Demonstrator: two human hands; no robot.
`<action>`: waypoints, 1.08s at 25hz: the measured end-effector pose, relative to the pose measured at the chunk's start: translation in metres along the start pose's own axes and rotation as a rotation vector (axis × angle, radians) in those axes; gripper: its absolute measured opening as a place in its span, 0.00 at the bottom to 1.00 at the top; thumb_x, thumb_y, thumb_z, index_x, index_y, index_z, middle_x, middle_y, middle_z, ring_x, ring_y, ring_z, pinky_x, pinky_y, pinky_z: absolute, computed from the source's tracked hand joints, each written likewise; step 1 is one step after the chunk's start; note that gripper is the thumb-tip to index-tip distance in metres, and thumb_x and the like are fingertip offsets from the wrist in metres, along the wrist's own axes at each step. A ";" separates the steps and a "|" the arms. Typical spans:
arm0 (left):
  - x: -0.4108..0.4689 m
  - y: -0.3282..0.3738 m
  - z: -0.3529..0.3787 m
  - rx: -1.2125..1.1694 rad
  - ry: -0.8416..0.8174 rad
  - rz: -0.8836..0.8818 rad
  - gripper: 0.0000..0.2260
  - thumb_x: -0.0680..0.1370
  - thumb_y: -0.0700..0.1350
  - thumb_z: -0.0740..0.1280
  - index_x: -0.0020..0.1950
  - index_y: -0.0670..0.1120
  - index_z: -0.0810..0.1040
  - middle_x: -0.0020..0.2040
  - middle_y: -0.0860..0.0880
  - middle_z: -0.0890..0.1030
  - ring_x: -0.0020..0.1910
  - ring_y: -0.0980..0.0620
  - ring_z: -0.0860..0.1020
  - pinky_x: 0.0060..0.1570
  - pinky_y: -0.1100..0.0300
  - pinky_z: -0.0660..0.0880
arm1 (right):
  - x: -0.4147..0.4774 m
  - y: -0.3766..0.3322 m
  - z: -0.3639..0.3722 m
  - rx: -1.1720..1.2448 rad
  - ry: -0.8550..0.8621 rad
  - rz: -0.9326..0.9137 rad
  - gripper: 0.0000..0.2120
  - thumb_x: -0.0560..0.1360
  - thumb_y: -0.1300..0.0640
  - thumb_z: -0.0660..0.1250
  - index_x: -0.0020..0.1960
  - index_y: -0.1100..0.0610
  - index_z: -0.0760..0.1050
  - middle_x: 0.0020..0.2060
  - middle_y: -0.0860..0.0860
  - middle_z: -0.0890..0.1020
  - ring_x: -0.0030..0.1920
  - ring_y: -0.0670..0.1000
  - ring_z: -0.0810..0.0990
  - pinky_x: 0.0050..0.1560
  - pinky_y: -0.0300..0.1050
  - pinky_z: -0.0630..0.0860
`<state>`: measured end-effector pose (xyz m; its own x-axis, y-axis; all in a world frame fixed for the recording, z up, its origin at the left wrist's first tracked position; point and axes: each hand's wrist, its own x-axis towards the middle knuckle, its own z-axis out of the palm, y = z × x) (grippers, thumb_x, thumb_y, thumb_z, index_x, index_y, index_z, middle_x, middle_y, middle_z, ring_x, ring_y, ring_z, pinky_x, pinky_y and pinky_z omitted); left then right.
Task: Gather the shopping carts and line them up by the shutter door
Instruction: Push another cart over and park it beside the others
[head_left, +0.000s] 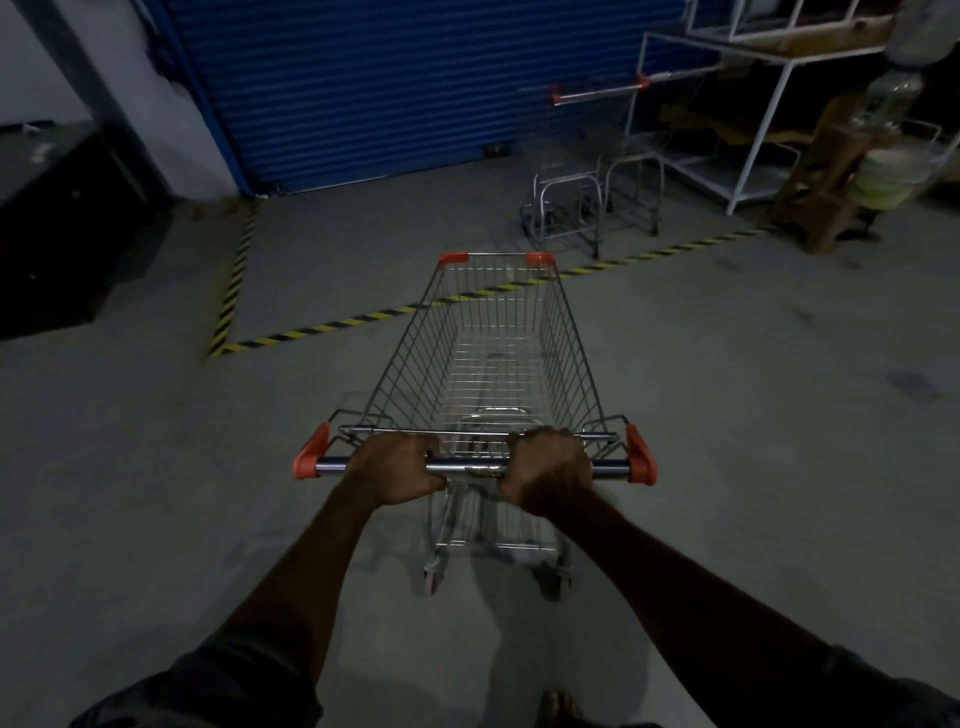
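The blue ribbed metal shutter door (415, 88) lies ahead-left of the grip; left hand (397, 470) and right hand (550, 467) both clasp the chrome handle bar (465, 467) of the silver wire shopping cart (493, 364), whose long axis runs straight ahead.

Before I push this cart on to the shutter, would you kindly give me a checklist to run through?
1. Left hand grips the handle: ok.
2. Right hand grips the handle: ok.
3. Basket holds nothing loose: ok.
4. Floor between cart and shutter free of things: ok.
5. Parked cart to line up with is in sight, ahead to the right: ok.
6. Wheels roll freely: cannot tell.
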<state>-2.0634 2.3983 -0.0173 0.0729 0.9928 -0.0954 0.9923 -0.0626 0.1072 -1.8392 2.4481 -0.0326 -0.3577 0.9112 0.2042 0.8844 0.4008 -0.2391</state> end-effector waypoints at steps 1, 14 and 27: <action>0.018 0.001 -0.003 0.015 0.016 -0.001 0.10 0.70 0.62 0.71 0.44 0.58 0.77 0.44 0.55 0.84 0.45 0.52 0.81 0.42 0.60 0.70 | 0.020 0.008 0.005 -0.014 0.025 -0.017 0.24 0.36 0.36 0.72 0.20 0.53 0.69 0.18 0.46 0.57 0.16 0.48 0.55 0.17 0.36 0.53; 0.287 -0.009 -0.015 0.173 0.213 -0.103 0.17 0.69 0.64 0.69 0.46 0.53 0.84 0.42 0.48 0.86 0.46 0.46 0.84 0.44 0.58 0.76 | 0.268 0.137 0.035 -0.162 0.260 -0.356 0.12 0.65 0.54 0.68 0.26 0.53 0.69 0.20 0.50 0.71 0.19 0.51 0.69 0.27 0.38 0.63; 0.584 -0.087 -0.054 0.065 0.107 -0.027 0.19 0.71 0.65 0.65 0.55 0.57 0.83 0.49 0.51 0.86 0.51 0.48 0.84 0.49 0.57 0.77 | 0.559 0.184 0.050 -0.256 -0.176 -0.021 0.13 0.69 0.45 0.67 0.43 0.55 0.82 0.39 0.54 0.85 0.43 0.60 0.85 0.43 0.46 0.77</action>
<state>-2.1128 2.9895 -0.0292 0.0381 0.9992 0.0086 0.9984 -0.0384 0.0416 -1.8911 3.0360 -0.0096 -0.4032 0.9145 0.0341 0.9151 0.4029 0.0147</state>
